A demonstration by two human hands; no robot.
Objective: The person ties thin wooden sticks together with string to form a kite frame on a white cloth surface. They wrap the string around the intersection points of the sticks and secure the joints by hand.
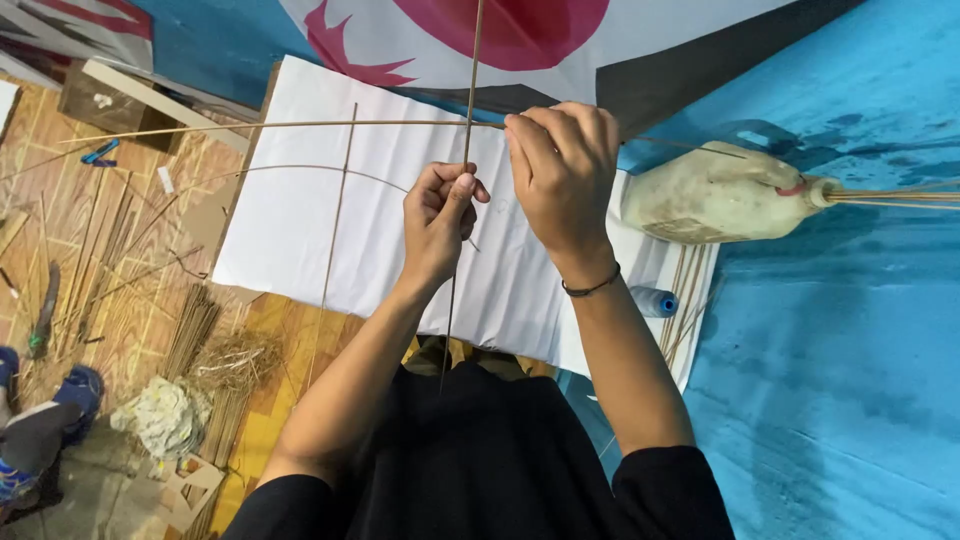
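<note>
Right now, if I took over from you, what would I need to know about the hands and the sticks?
Left hand: pinched shut on the upright thin stick, just below where it crosses the bowed stick.
Right hand: fingers closed at that crossing, gripping the bowed stick.
Both sticks are held above the white paper sheet. A second curved stick and a straight stick lie on the sheet. A blue thread spool and a plastic bottle holding spare sticks sit on the right.
Done: the two sticks are crossed.
Left: whether the crossing is tied cannot be seen.
</note>
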